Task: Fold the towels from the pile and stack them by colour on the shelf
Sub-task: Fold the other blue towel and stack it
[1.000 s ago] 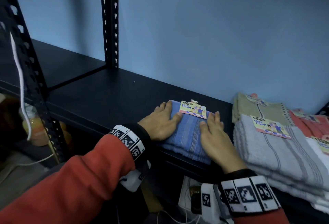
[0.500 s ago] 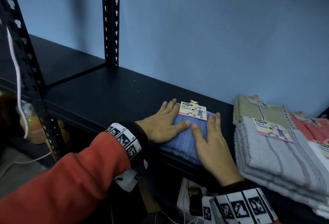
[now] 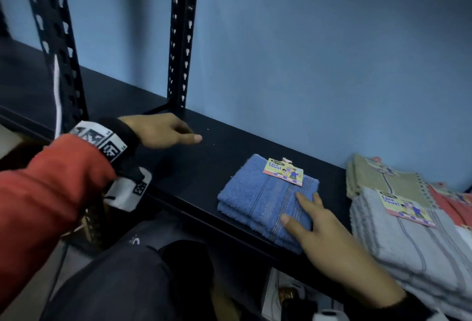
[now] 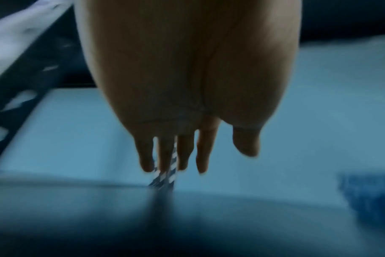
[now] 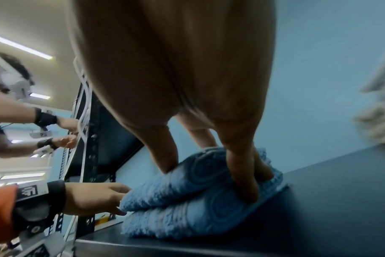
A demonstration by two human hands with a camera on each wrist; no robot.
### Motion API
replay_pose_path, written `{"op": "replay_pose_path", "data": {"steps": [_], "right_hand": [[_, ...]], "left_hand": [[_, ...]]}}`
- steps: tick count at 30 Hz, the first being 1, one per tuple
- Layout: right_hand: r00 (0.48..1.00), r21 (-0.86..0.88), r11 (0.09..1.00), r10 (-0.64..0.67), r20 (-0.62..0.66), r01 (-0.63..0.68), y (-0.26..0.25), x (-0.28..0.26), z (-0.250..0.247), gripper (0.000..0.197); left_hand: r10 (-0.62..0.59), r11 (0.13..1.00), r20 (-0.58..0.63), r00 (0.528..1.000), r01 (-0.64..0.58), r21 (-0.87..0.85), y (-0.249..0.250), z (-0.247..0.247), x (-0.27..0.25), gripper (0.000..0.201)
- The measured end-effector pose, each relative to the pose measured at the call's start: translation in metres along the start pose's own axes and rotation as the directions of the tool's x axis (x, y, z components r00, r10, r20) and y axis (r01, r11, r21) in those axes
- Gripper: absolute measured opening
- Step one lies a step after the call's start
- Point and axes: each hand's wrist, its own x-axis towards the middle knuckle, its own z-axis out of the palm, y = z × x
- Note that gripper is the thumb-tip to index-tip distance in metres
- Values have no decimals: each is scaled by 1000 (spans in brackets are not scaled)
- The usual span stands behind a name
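One blue towel (image 3: 265,198), seemingly two layers

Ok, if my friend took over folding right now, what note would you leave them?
Left hand: holds nothing, fingers relaxed, above the bare shelf, clear of the towel.
Right hand: flat, fingers straight, pressing on the right end of the blue towel.
Blue towel: folded, lying by itself on the shelf, label on top.
The pile at the right holds grey, beige and red towels.
Done: blue towel folded and placed.
Left: lift the right hand away, then sort the pile by colour.
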Motion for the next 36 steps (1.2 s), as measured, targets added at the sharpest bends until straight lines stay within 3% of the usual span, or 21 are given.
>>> {"op": "replay_pose_path", "data": {"steps": [6,11,15,17,20,29,33,36], "right_hand": [[985,-104,981,-159,72,166,-53,41,10,54],[991,-101,990,-84,102,94,-89,95,21,66],[996,126,991,-48,77,38,-106,157,37,66],[995,241,969,-74,63,56,-117,184,43,45],[995,270,959,-101,21,91,-140,220,52,32],[993,138,983,-117,-16,118,-206,304,89,41],[995,110,989,-99,-31,102,-210,324,94,50],[994,118,987,-105,-19,106,-210,324,94,46]], "left_hand": [[-145,986,-192,971,157,49,-79,36,5,62],[-152,959,-242,958,202,197,-99,60,13,75],[-189,958,-293,937,241,153,-103,64,16,72],[-215,956,-319,923,266,124,-104,65,17,69],[-226,957,-324,919,272,105,-102,65,17,70],[-230,952,-313,922,279,122,-103,64,19,73],[-226,950,-303,926,278,142,-103,66,19,73],[-228,950,-303,925,280,141,-104,65,19,73]]}}
